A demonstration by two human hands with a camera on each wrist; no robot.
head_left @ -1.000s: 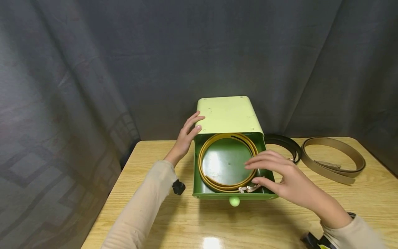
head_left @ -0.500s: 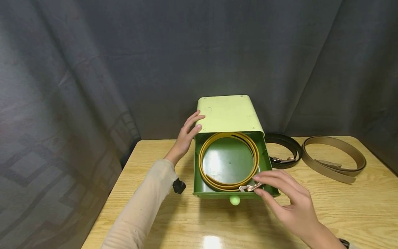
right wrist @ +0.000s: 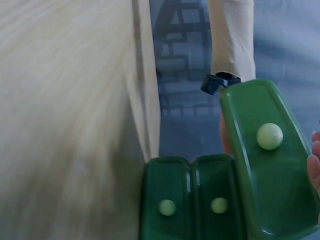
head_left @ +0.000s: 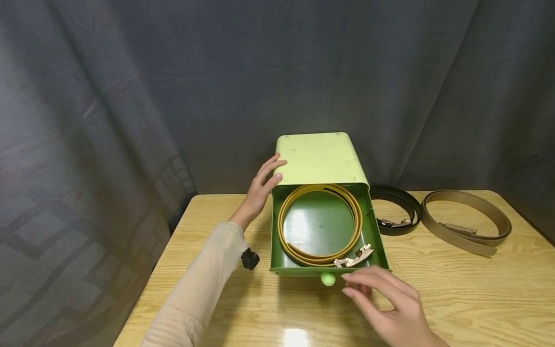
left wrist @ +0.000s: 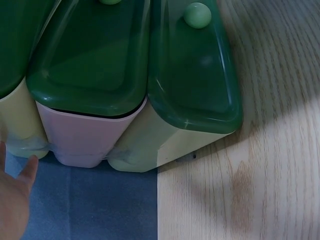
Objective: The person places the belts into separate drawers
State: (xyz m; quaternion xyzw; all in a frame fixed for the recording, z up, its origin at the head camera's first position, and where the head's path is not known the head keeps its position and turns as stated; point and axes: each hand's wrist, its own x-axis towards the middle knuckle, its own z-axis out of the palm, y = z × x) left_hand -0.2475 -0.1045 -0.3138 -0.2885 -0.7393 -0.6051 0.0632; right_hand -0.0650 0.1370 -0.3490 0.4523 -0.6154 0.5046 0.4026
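A yellow belt lies coiled in the pulled-out green drawer, its metal buckle in the front right corner. My left hand rests its fingertips on the left side of the pale green cabinet top; in the left wrist view part of the left hand shows beside the drawer units. Just right of the drawer's round light green knob, my right hand has thumb and fingers apart with nothing between them. Right-hand fingers edge into the right wrist view beside the drawer front.
On the table to the right lie a coiled black belt and a coiled tan belt. Below the pulled-out drawer are more green drawers with knobs. A dark grey curtain hangs behind the table.
My right hand has left the belt buckle and come down and toward me to the drawer front by the knob. The buckle is now uncovered. My left hand has stayed put.
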